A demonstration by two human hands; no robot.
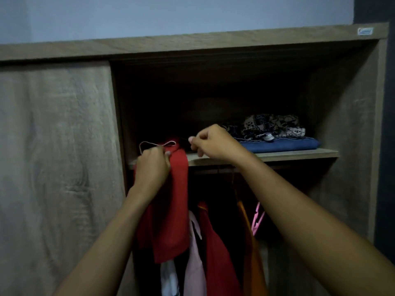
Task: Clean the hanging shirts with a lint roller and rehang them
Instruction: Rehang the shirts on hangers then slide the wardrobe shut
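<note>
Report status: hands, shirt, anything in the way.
Left hand gripping red shirt at its top, by a pale hanger. Right hand pinching a thin dark strand, unclear what. Shelf edge just behind the shirt, hung clothes crowded below.

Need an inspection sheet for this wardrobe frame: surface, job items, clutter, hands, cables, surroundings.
Surface: wooden wardrobe shelf, dimly lit.
Job's things: red shirt held up before the shelf edge, pale loop at its top; below hang a red garment and an orange garment, among others; no lint roller seen.
Clutter: folded blue cloth under a patterned cloth on the shelf; pink hanger below.
Hands: left hand grips the red shirt near its top; right hand pinches a thin dark piece beside it.
Cables: nothing seen.
Surroundings: wood-grain door left, pale wall above.
</note>
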